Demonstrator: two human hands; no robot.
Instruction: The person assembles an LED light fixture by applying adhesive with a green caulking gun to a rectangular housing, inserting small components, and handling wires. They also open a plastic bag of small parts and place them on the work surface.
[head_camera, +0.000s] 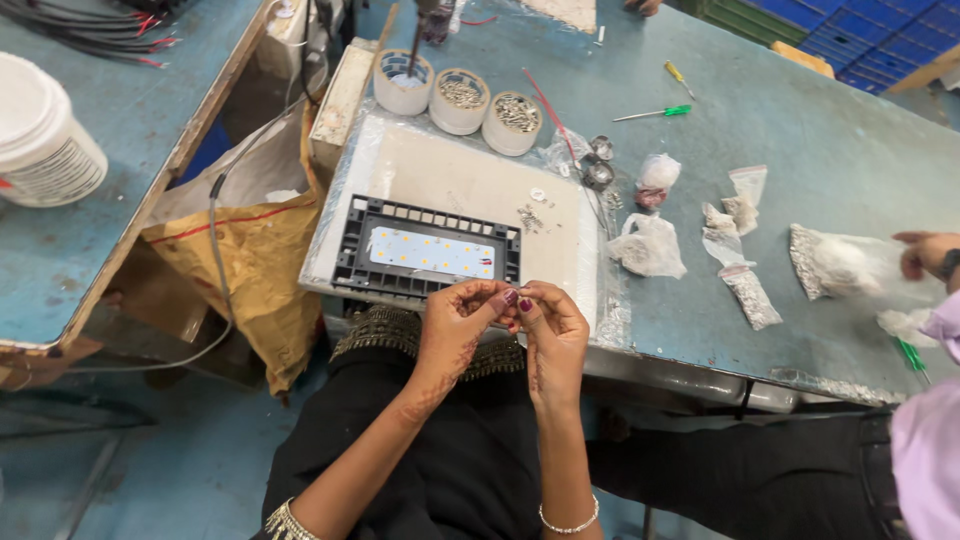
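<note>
LED panel (428, 252) at table edge (640, 345), hands (505, 320) just beside.

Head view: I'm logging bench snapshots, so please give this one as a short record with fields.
left hand: raised at the bench edge, fingertips pinched against the right hand's
right hand: fingertips meet the left's; anything held is too small to tell
nearest thing: black rectangular plastic frame with white LED board, flat on the pale work board
behind: three round white tubs of small metal parts
right side: clear plastic bags of small parts; a co-worker's hand
</note>
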